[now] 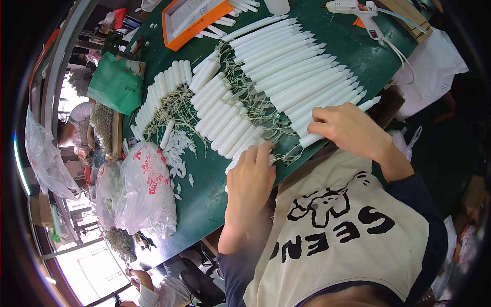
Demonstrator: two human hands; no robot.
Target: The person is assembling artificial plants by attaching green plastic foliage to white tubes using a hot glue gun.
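A long row of white candle-shaped sticks (296,66) with pointed tips lies side by side on the green table (204,192). Thin pale wires (255,100) run in a tangle from their lower ends toward a second row of shorter white tubes (215,110). At the near end of the long row, my right hand (353,128) has its fingers curled closed on the nearest candle-shaped stick. My left hand (250,176) closes over the nearest short tube by the table's front edge, covering most of it.
Another group of white tubes (166,82) with wires lies left, beside small white flame-shaped pieces (176,151). Plastic bags (146,189) and a green bag (117,82) stand at the left. An orange box (192,23) and a glue gun (358,13) lie at the back. Other people sit at far left.
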